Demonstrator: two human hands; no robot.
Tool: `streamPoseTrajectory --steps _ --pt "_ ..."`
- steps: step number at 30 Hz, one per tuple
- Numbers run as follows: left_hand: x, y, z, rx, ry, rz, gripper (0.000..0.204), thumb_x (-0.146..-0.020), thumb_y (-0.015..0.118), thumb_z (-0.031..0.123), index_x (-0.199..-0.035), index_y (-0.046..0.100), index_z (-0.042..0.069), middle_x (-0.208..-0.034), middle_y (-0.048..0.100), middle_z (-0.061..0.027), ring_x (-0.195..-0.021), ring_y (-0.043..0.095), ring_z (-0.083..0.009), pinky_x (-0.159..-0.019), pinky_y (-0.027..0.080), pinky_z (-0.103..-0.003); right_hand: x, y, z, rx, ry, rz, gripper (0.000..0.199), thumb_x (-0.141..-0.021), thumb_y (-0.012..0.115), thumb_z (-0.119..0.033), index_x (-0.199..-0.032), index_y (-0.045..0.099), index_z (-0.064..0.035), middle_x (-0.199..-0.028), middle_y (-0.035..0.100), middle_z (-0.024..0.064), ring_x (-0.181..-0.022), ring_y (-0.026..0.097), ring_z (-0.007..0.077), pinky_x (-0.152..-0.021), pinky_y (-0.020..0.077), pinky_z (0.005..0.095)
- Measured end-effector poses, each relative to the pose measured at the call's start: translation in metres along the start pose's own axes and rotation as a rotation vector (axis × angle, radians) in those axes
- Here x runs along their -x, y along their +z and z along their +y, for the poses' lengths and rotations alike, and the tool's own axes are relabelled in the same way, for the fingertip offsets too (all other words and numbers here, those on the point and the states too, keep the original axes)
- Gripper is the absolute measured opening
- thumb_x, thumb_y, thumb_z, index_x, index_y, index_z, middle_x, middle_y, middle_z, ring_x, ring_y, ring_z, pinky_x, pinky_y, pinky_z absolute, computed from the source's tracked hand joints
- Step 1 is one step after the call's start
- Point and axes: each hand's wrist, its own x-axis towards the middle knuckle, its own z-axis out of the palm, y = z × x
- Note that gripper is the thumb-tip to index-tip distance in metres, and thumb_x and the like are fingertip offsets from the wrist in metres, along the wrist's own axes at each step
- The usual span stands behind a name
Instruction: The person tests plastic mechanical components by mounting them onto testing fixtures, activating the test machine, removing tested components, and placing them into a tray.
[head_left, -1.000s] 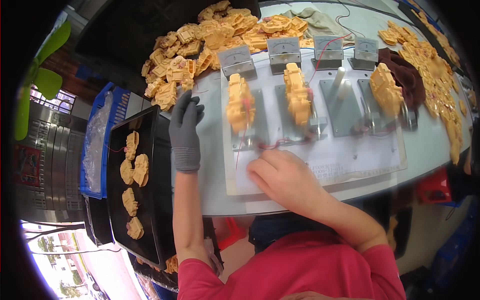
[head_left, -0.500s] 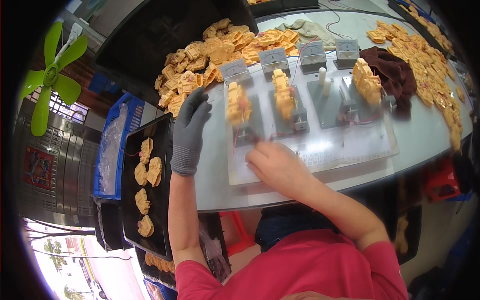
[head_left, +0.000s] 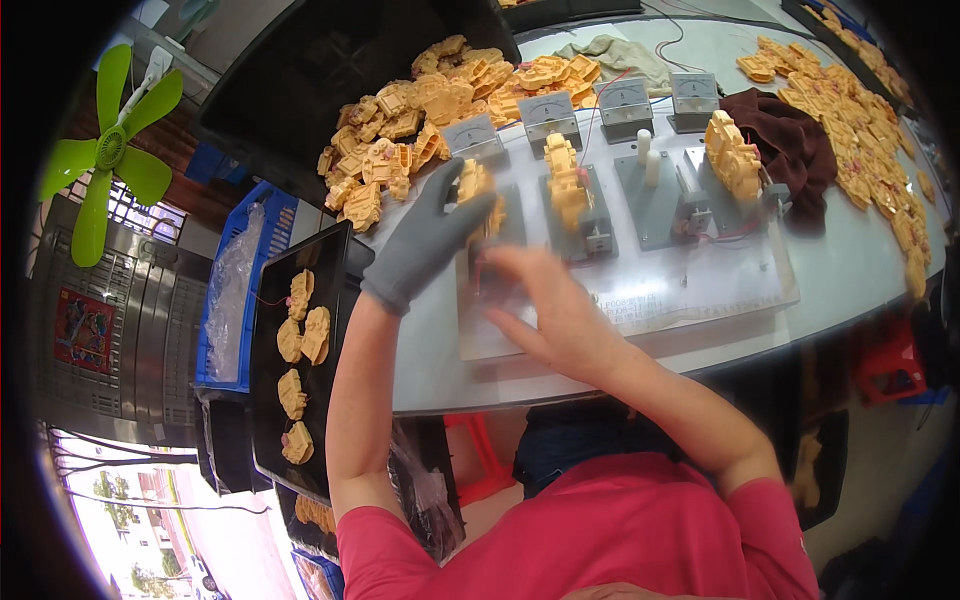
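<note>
My left hand (head_left: 418, 245), in a grey glove, has its fingers and thumb around a yellow plastic housing (head_left: 474, 182) on the leftmost grey test fixture (head_left: 512, 215). Part of that housing is hidden by the glove. My bare right hand (head_left: 560, 315) is just in front of the same fixture, thumb and fingers apart; its fingertips are blurred. A red wire (head_left: 477, 275) hangs near them. On the second fixture stands another yellow housing (head_left: 566, 185), and a third housing (head_left: 733, 158) sits on the rightmost fixture.
Dial meters (head_left: 549, 112) stand behind the fixtures. A pile of yellow housings (head_left: 400, 125) lies back left, more housings (head_left: 850, 140) at right beside a brown cloth (head_left: 785, 140). At left are a black tray (head_left: 330, 400) with several housings, a blue crate (head_left: 243, 370) and a green fan (head_left: 110, 148).
My left hand has moved right, from beside the leftmost fixture onto its housing. The right hand has shifted slightly, its thumb and fingers now spread apart.
</note>
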Motion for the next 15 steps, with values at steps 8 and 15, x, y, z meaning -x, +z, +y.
streamPoseTrajectory --steps 8,15 --pt "-0.028 0.004 0.016 -0.451 0.097 0.054 0.087 -0.083 0.072 0.035 -0.151 0.037 -0.007 -0.131 0.061 -0.0293 -0.119 0.064 -0.0319 -0.099 0.05 -0.037 0.003 -0.013 0.008 -0.206 0.072 -0.234 0.052 -0.086 0.077 -0.018 -0.131 0.054 -0.0055 -0.113 0.061 0.0149 -0.095 0.064 0.0318 -0.087 0.0529 0.0403" --pt "0.042 -0.009 0.088 0.134 0.316 0.008 0.078 -0.09 0.066 0.019 -0.158 0.032 0.002 -0.147 0.049 -0.0142 -0.131 0.052 -0.0219 -0.109 0.044 -0.036 0.007 -0.029 -0.014 -0.403 0.13 0.016 0.072 -0.087 0.079 -0.022 -0.145 0.041 -0.0029 -0.129 0.056 0.0177 -0.115 0.061 0.0266 -0.098 0.0505 0.0378"
